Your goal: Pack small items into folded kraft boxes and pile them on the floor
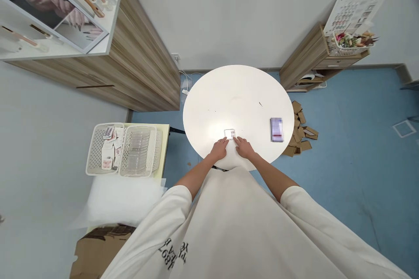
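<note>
A small clear square case [230, 133] with a card or print at its right side is near the front of the round white table [235, 91]. My left hand [219, 149] has its fingertips at the case's near left corner. At the near right corner, the fingers of my right hand [244, 147] grip the same case. I cannot tell whether the case rests on the tabletop or is raised slightly. On the right part of the table lies a purple box-like object [276, 130], its face blurred.
To the left, a white basket [91, 150] holds small printed cards, and another basket [157, 150] holds clear plastic cases. White sheets [122, 198] lie in front. Flattened cardboard boxes [298, 133] sit on the floor at right. Wooden cabinets [147, 61] stand behind.
</note>
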The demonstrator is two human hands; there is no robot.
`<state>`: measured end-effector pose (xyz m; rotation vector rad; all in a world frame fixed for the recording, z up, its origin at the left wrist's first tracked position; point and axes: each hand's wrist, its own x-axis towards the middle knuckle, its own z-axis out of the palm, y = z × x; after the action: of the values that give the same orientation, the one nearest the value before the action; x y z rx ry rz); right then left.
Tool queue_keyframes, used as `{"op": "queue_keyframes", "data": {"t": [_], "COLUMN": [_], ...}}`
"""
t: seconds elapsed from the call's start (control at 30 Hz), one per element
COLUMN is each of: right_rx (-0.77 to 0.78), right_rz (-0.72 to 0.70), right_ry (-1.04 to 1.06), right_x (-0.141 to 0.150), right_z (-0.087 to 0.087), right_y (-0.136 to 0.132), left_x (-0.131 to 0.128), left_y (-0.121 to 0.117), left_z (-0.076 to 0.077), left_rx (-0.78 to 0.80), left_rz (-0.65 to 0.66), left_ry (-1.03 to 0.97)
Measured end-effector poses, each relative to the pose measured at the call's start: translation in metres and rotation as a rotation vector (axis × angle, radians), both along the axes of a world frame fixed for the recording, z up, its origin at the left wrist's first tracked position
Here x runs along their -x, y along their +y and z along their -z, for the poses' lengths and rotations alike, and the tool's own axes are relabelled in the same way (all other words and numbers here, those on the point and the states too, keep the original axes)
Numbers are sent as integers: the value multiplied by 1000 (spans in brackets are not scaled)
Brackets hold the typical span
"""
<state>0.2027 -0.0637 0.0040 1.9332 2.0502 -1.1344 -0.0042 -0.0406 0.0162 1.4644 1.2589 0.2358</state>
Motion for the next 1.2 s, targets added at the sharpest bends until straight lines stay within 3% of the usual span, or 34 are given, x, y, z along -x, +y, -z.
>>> {"op": "queue_keyframes", "data": {"t": [0.57, 0.8, 0.97, 1.2], "right_rx": [21, 55, 91, 141], "right_rz": [-105, -154, -200, -167], "right_ry": [-125, -205, -260, -209], "right_x": [16, 30, 62, 143], "right_z": [4, 0, -3, 1], "right_y": [2, 2, 23, 73], "left_x": [6, 15, 42, 109], "left_y": [1, 3, 22, 64], "left_z": [16, 25, 17, 14], "left_rx": [-43, -211, -306, -345], "left_rz": [117, 275, 565, 511], "left_ry": [49, 176, 535, 660]}}
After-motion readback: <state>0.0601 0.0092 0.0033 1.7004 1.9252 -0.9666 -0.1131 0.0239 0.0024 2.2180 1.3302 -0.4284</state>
